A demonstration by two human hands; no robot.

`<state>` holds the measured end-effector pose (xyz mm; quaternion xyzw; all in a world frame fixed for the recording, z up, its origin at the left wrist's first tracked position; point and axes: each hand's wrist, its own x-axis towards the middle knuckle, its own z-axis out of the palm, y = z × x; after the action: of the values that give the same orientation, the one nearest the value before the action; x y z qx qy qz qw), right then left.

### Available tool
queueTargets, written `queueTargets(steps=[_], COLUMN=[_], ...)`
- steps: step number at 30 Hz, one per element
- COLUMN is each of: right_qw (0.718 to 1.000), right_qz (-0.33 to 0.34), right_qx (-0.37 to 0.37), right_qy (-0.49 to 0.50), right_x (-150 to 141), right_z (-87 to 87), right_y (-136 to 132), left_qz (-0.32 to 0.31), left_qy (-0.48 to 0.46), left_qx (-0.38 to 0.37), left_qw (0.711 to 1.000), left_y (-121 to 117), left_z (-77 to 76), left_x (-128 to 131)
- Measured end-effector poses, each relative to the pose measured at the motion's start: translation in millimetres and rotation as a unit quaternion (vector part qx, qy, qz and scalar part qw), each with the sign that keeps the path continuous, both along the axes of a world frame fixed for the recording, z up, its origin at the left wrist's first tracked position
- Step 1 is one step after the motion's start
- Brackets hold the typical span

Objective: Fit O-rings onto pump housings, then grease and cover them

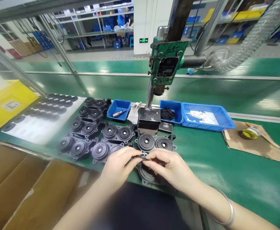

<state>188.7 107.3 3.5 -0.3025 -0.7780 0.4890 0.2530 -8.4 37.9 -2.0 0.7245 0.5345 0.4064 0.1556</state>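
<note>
Head view, my stock: left hand (119, 166) and right hand (171, 166) fingertips pinched narrow on one small black ring (143, 157), above black round housing (147, 174); twin-disc housings (155, 143) just behind.

The left hand (119, 166) and the right hand (170, 166) meet fingertip to fingertip, pinching a thin black ring (143, 157) between them above a black round part (146, 174) at the table's near edge. Rows of black twin-disc parts (94, 127) lie just beyond, with three blue bins (222, 119) behind them.
</note>
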Motion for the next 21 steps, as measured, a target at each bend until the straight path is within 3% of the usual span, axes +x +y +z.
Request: queueTargets(steps=[6, 10, 13, 15, 17, 21], right_qw=[0.998, 1.0, 1.0, 1.0, 1.0, 0.999], right_qz=[0.004, 0.0, -0.002, -0.004, -0.008, -0.009], right_qx=[-0.066, -0.015, -0.001, -0.01, -0.021, -0.051], right_qy=[0.005, -0.014, -0.013, -0.011, -0.01, 0.0], right_x=[-4.1, -8.4, -10.9, -12.0, -12.8, -13.8], right_z=[1.7, 5.8, 7.1, 6.6, 5.0, 0.9], right_y=[-6.7, -8.2, -11.0, -13.3, -15.5, -19.1], left_qz=[0.007, 0.021, 0.089, 0.103, 0.075, 0.027], left_qy=[-0.039, -0.054, -0.078, -0.113, -0.179, -0.383], left_qx=[0.031, 0.048, 0.059, 0.021, -0.059, -0.2], left_qw=[0.999, 0.997, 0.991, 0.988, 0.979, 0.901], left_y=[-3.8, -7.8, -13.0, -16.8, -19.9, -22.4], left_z=[-10.8, -11.6, -8.9, -7.0, -5.9, -7.0], left_x=[-11.0, -12.7, -12.8, -12.6, -11.5, -4.9])
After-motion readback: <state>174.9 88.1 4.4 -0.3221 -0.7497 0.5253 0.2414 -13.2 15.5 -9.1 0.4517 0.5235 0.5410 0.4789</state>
